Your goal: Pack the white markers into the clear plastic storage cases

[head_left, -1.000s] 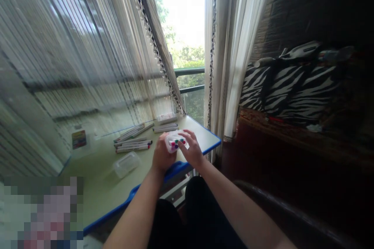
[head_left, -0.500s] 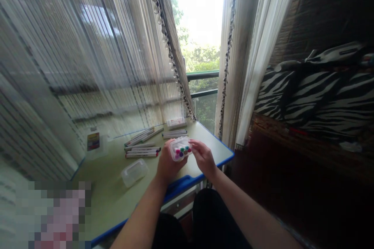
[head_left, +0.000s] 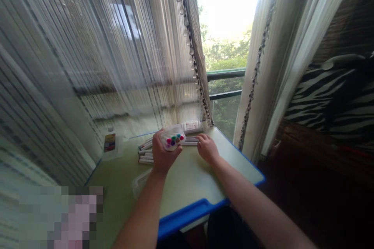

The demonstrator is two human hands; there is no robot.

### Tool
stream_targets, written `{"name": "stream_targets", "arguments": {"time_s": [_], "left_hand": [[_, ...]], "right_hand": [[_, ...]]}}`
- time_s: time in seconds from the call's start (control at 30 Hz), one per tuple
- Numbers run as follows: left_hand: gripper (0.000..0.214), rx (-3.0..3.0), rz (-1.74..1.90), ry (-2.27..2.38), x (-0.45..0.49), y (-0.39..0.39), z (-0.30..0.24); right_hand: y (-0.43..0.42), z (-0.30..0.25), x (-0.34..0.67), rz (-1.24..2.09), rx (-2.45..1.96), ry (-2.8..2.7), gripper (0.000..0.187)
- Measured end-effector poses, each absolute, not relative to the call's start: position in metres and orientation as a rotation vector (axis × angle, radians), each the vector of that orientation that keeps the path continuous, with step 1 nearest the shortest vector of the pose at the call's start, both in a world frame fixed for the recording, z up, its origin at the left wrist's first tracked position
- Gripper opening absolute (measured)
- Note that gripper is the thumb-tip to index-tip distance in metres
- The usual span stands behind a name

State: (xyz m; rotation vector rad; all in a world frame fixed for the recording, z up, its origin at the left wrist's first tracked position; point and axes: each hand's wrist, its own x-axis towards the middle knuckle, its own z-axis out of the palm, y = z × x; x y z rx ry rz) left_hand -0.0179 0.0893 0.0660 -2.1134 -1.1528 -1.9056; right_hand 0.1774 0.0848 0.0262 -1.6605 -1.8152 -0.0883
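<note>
where the left hand (head_left: 163, 156) clasps: clear plastic case (head_left: 171, 129), bright-ended markers (head_left: 174, 140) inside
right hand (head_left: 208, 149): at white markers (head_left: 191, 143); whether pinching, i can't tell

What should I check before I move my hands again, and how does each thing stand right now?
1. Left hand holding the clear box: ok.
2. Coloured marker ends visible in that box: ok, several colours show.
3. Right hand at the nearest white pens: ok, fingertips are at their ends.
4. Right-hand grip on a pen: cannot tell, the fingers hide it.
5. Second clear container in full view: not ok, the left forearm partly covers it.
</note>
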Motion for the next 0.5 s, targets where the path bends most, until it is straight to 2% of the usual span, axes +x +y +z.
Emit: {"name": "stream_targets", "arguments": {"time_s": [0.17, 0.5], "left_hand": [[0.071, -2.125, -1.901, -1.166, -0.017, 0.082, 0.061], [0.077, -2.261, -1.806, -1.008, -0.012, 0.076, 0.044]], "right_hand": [[0.086, 0.01, 0.185, -0.037, -1.887, -1.849, 0.034], [0.085, 0.007, 0.194, 0.188, -1.878, -1.907, 0.027]]}}
